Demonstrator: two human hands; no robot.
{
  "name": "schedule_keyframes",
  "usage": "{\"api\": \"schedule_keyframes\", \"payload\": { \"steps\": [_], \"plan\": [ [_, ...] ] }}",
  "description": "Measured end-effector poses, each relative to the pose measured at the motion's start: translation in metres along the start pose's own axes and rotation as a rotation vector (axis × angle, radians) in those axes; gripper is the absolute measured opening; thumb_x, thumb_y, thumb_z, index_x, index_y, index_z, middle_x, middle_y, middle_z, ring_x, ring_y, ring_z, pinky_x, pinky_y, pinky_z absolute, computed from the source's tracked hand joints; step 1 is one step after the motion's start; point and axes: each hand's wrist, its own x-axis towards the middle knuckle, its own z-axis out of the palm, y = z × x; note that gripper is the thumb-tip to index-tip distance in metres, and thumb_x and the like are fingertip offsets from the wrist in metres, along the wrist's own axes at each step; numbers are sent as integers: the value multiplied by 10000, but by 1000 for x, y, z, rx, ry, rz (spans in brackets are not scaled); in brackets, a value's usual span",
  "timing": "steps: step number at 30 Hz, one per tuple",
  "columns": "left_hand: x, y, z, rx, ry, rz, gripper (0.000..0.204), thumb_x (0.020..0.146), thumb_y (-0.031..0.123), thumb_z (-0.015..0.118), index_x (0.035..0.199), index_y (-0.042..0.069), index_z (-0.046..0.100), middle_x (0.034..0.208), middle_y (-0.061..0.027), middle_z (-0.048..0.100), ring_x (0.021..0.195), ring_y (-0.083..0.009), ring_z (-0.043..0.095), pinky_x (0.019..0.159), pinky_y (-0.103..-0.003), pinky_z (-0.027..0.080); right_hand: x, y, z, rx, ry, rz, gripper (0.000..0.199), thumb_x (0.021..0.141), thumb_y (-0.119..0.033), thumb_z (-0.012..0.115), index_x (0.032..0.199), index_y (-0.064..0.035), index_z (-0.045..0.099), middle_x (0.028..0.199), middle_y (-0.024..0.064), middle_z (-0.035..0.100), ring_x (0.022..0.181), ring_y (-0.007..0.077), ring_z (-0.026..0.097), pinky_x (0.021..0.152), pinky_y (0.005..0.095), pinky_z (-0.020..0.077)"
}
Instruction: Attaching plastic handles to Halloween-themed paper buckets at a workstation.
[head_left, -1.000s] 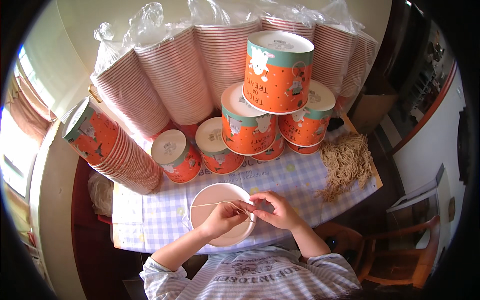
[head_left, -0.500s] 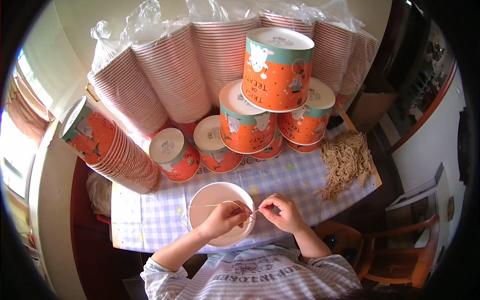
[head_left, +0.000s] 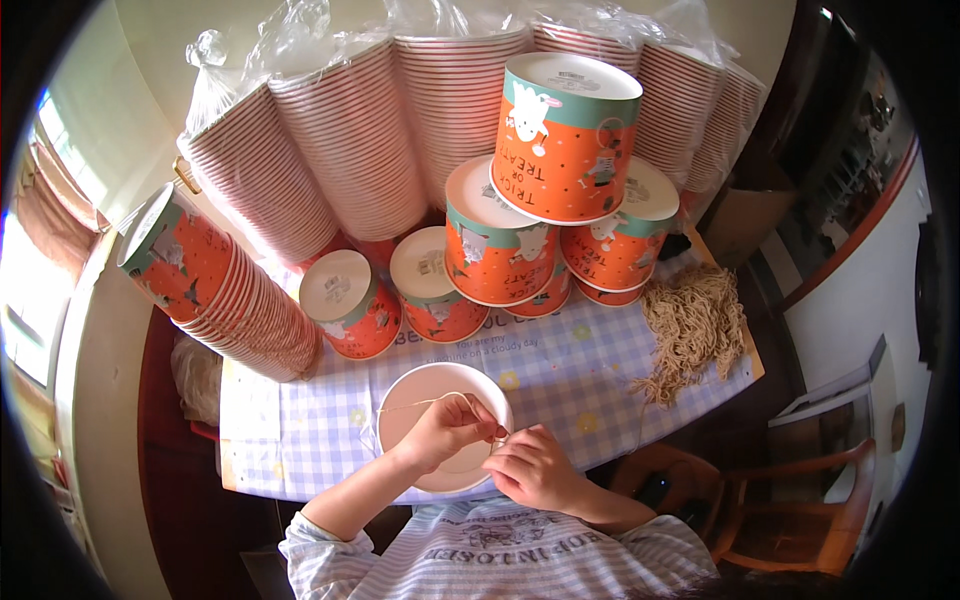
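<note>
A white-lined paper bucket (head_left: 408,392) stands mouth up on the table in front of me. Over its opening, my left hand (head_left: 446,436) pinches a thin beige string (head_left: 412,404), which runs out leftward past the rim. My right hand (head_left: 537,472) is at the bucket's right rim, close against the left fingertips. Its fingers are curled together around the string's end or the rim; the exact grip is hidden. A tangled bundle of beige strings (head_left: 697,330) lies at the table's right end.
Orange and green paper buckets (head_left: 570,145) stand upside down, some piled into a pyramid. A leaning stack of nested buckets (head_left: 225,300) is at the left. Tall bagged stacks (head_left: 345,140) line the back. A checked cloth (head_left: 590,400) covers the table; a wooden chair (head_left: 800,510) stands at right.
My right hand has moved left and nearer to me, from beside the bucket to its rim, and its fingers have turned inward. My left hand has barely moved.
</note>
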Motion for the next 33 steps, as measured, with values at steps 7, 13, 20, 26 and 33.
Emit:
{"api": "schedule_keyframes", "payload": {
  "steps": [7, 13, 20, 26, 33],
  "plan": [
    [-2, -7, -2, 279, 63, 44, 63, 814, 36, 626, 836, -14, 595, 826, -56, 633, 798, -104, 599, 715, -239, 484, 7, 11, -10, 78, 59, 113, 162, 724, -106, 688, 833, -95, 568, 858, 31, 591, 778, 213, 553, 696, 337, 420],
    [-3, -5, 2, 543, 61, 178, 90, 820, 59, 627, 846, -19, 591, 826, -55, 628, 780, -111, 605, 690, -239, 493, 7, 26, -6, 303, 42, 377, 233, 715, -98, 711, 880, -71, 548, 842, 66, 590, 764, 244, 565, 676, 338, 451],
    [-6, -3, 3, 524, 133, 100, 163, 839, 118, 613, 897, -24, 559, 860, -75, 623, 796, -131, 614, 697, -262, 496, 16, 21, -5, 65, 74, 204, 241, 690, -57, 714, 867, -68, 551, 775, 74, 573, 724, 251, 571, 635, 343, 462],
    [-7, -5, 3, 647, 195, 203, 234, 805, 180, 649, 900, -18, 569, 857, -90, 608, 780, -149, 599, 658, -286, 481, 5, 30, 0, 499, 62, 491, 232, 706, -1, 675, 873, -50, 521, 785, 34, 576, 718, 112, 567, 637, 250, 447],
    [-7, 5, 9, 870, 153, 207, 177, 731, 162, 686, 853, 37, 659, 755, -79, 603, 666, -156, 581, 600, -281, 467, 6, 37, 0, 607, 85, 590, 220, 753, -23, 667, 894, -42, 498, 814, 16, 588, 748, 67, 555, 662, 213, 437]
  ]
}}
